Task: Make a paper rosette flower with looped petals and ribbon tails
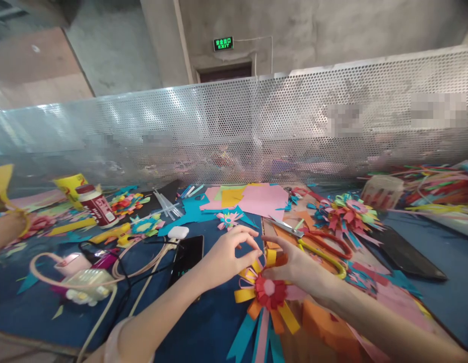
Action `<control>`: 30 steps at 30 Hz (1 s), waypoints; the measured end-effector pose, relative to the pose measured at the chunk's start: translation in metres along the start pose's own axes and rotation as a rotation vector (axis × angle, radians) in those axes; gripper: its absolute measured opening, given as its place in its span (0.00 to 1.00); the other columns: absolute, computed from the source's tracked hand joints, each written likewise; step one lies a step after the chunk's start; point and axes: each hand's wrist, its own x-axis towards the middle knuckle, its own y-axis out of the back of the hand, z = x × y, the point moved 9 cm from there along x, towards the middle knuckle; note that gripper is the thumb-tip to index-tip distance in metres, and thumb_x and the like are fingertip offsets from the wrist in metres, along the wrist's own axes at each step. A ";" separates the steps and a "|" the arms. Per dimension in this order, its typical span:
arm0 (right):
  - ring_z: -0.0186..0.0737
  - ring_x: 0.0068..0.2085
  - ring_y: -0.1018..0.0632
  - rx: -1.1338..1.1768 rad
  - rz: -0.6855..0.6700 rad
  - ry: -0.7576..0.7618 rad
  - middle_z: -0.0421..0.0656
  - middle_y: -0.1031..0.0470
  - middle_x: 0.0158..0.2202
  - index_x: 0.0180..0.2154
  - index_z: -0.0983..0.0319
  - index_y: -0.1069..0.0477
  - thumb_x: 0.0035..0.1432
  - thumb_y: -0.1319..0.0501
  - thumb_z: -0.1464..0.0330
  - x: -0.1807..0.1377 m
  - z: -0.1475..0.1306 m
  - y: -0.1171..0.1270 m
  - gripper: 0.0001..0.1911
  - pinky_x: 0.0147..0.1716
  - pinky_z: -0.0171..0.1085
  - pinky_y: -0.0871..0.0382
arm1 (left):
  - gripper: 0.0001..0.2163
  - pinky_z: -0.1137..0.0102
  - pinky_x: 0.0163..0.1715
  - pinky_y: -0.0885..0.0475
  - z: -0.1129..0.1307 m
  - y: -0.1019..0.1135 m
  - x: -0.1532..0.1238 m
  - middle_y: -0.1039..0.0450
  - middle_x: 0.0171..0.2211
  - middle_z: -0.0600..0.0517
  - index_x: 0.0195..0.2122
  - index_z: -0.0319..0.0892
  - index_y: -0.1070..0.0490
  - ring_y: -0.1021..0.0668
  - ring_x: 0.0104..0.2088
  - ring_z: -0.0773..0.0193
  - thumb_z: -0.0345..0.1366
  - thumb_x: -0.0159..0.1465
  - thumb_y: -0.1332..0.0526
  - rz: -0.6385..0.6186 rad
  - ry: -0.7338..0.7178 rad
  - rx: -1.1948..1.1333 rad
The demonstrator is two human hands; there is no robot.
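Your paper flower [270,288] is in front of you by the blue tabletop [218,320], right below your hands, with a red and pink middle, yellow and orange loops, and long blue and pink tails; your left hand [237,252] is curled, thumb and first finger nearly meeting; your right hand [294,264] is half open around the loops; I can't tell if either one grips a loop; scissors [291,229] lie just past your right hand; a black phone [188,254] lies by your left arm; pink paper [264,199] lies farther back.
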 end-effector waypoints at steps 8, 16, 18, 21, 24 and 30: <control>0.31 0.26 0.26 -0.014 0.036 -0.023 0.37 0.25 0.32 0.53 0.61 0.43 0.39 0.35 0.75 -0.007 -0.004 -0.003 0.37 0.24 0.32 0.36 | 0.06 0.66 0.42 0.32 0.001 -0.005 0.003 0.30 0.47 0.51 0.32 0.43 0.27 0.28 0.45 0.61 0.38 0.60 0.42 -0.051 0.024 -0.013; 0.33 0.27 0.26 0.051 -0.010 -0.020 0.38 0.25 0.30 0.54 0.63 0.47 0.37 0.34 0.75 0.001 0.008 -0.003 0.41 0.27 0.33 0.35 | 0.06 0.66 0.46 0.35 -0.003 -0.012 0.004 0.28 0.45 0.50 0.28 0.42 0.29 0.27 0.46 0.61 0.37 0.58 0.40 -0.153 0.036 -0.027; 0.33 0.27 0.26 0.016 0.015 -0.013 0.38 0.24 0.29 0.54 0.63 0.46 0.36 0.34 0.74 0.002 0.009 0.001 0.41 0.27 0.33 0.35 | 0.05 0.67 0.46 0.35 -0.003 -0.014 0.005 0.28 0.45 0.51 0.28 0.42 0.29 0.27 0.46 0.62 0.36 0.58 0.39 -0.168 0.031 -0.034; 0.32 0.26 0.26 -0.020 0.049 -0.031 0.39 0.24 0.33 0.53 0.62 0.44 0.36 0.34 0.74 0.000 0.009 0.005 0.39 0.26 0.33 0.35 | 0.03 0.68 0.45 0.34 -0.001 -0.016 0.006 0.28 0.45 0.52 0.29 0.42 0.28 0.27 0.46 0.63 0.36 0.58 0.39 -0.177 0.006 -0.056; 0.31 0.26 0.27 -0.010 0.049 -0.052 0.40 0.24 0.35 0.53 0.62 0.44 0.37 0.35 0.75 -0.005 0.006 0.003 0.39 0.26 0.32 0.36 | 0.03 0.69 0.45 0.34 0.003 -0.018 0.007 0.28 0.44 0.52 0.29 0.42 0.28 0.27 0.46 0.63 0.35 0.58 0.38 -0.196 -0.013 -0.071; 0.31 0.26 0.26 0.008 0.068 -0.074 0.37 0.24 0.31 0.53 0.63 0.44 0.36 0.35 0.77 -0.007 0.003 0.001 0.39 0.25 0.31 0.35 | 0.08 0.69 0.39 0.31 -0.009 -0.021 0.004 0.26 0.39 0.51 0.36 0.42 0.29 0.25 0.40 0.62 0.40 0.59 0.39 -0.207 0.087 -0.100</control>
